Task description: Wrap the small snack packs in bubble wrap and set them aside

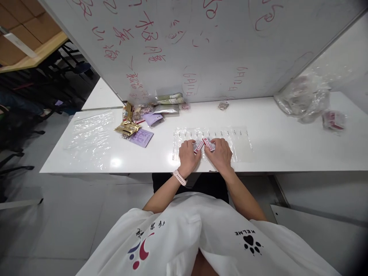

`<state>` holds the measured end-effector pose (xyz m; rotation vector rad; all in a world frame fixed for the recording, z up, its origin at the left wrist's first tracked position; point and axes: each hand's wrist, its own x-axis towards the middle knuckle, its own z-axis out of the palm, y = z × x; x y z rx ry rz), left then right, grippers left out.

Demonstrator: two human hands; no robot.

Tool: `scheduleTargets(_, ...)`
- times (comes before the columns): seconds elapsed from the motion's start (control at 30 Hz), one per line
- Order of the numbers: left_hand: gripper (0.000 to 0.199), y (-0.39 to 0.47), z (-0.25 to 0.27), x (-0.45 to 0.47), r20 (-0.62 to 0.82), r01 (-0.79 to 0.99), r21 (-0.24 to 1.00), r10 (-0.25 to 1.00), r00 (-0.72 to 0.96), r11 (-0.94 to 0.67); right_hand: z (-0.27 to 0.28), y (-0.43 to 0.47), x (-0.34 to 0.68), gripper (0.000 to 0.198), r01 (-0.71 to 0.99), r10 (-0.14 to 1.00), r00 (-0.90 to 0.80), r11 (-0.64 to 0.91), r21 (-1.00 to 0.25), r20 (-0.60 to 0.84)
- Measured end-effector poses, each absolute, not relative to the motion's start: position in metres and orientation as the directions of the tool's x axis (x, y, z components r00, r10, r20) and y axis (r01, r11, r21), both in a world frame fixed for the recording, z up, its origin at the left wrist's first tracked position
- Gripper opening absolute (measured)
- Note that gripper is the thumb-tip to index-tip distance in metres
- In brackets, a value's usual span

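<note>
Near the front edge of the white table, my left hand (189,156) grips a small red-and-white packet (198,146) between thumb and fingers. A second red-and-white packet (209,144) is pinched in my right hand (220,154). The two packets lean towards each other, their upper corners almost meeting. Under both hands lies a clear plastic sheet (243,147) with a row of short dark marks along its far edge. My fingers cover the outer parts of the packets. A pale pink band circles my left wrist.
On the left are gold packets (128,129), a purple packet (142,137) and another clear plastic sheet (89,140). A whiteboard (218,50) with red writing stands behind. To the right sit a clear plastic bag (301,97) and a red-and-clear packet (333,120); a small packet (223,105) lies at the back.
</note>
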<state>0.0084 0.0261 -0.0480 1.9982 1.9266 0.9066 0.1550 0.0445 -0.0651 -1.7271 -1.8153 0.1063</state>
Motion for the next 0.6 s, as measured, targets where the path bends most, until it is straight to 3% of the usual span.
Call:
scheduleTargets(0.13,0.035,0.022,-0.055,0.007,0.243,0.838,0.528,0.97,0.011,-0.142,-0.067,0.037,0.156,0.031,0.856,0.936,0.034,0.154,-0.494,0.35)
scheduleTargets(0.43,0.042,0.028,-0.057,0.012,0.204,0.855,0.516,0.977,-0.068,-0.048,-0.071,0.029,0.156,0.036,0.872,0.946,0.102,0.063,-0.486,0.306)
scheduleTargets(0.6,0.032,0.025,-0.053,0.009,0.155,0.818,0.569,0.988,-0.011,-0.08,-0.069,0.027,0.159,0.036,0.85,0.964,0.027,0.118,-0.513,0.266)
